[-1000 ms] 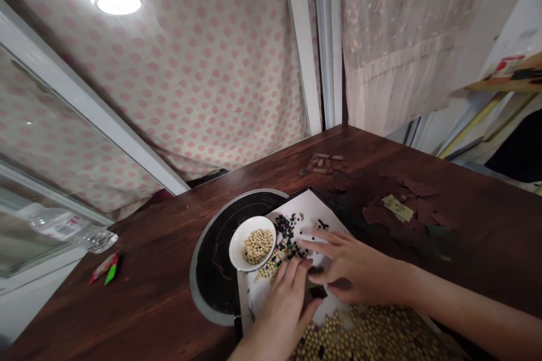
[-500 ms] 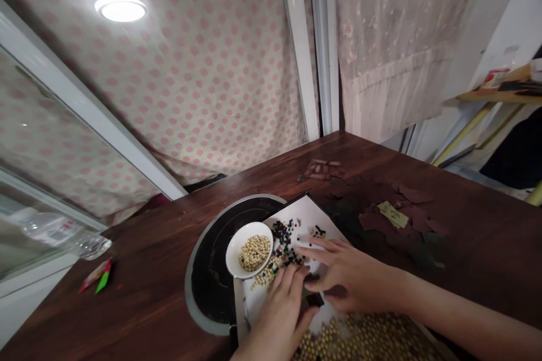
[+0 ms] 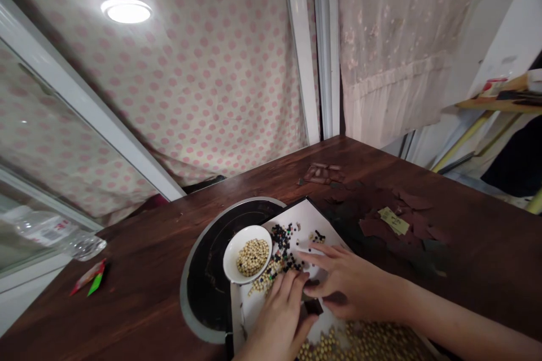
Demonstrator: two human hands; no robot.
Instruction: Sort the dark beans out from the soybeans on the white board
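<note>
My left hand (image 3: 280,311) lies over a white paper-like surface (image 3: 249,310), its fingers side by side at the edge of the pale gold beads (image 3: 263,284) and its thumb held apart. My right hand (image 3: 358,281) is spread just to the right, fingertips near the small black beads (image 3: 283,240); nothing shows in its grasp. A small dark square piece (image 3: 313,307) lies between the two hands. Beyond the left hand, a white bowl (image 3: 231,262) leans to one side with gold beads (image 3: 253,256) in it. More gold beads (image 3: 351,341) are heaped nearest me, below my right hand.
Under the bowl sits a round black plate with a grey rim (image 3: 203,293). Dark red scraps (image 3: 417,200), a yellow paper slip (image 3: 393,221) and brown wrapped pieces (image 3: 324,174) lie on the wooden table (image 3: 139,287). A plastic bottle (image 3: 55,231) and a red-green wrapper (image 3: 91,276) are at left.
The view has shifted slightly, so the table items sit a little lower in the picture. Both hands keep nearly the same place and pose over the beads.
</note>
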